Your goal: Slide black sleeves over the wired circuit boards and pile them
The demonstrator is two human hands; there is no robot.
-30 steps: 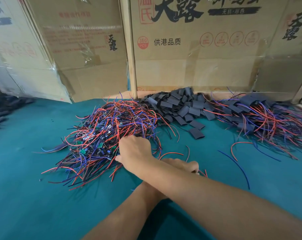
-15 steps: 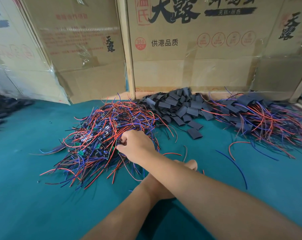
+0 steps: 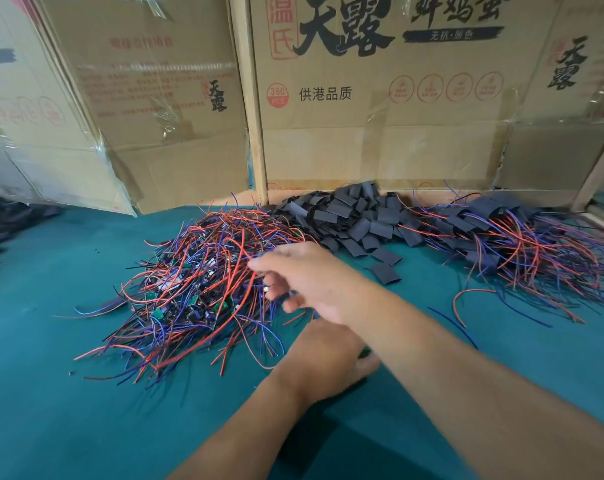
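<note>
Reaching across mid-frame, the right hand (image 3: 314, 282) hovered blurred at the edge of the tangled pile of wired circuit boards (image 3: 196, 289) at centre left; whether it pinched a wire could not be told. The left hand (image 3: 328, 362) lay beneath that forearm on the green table (image 3: 51, 410), its grasp hidden. Black sleeves (image 3: 356, 216) were heaped at upper centre, the sleeved boards (image 3: 512, 237) at upper right.
</note>
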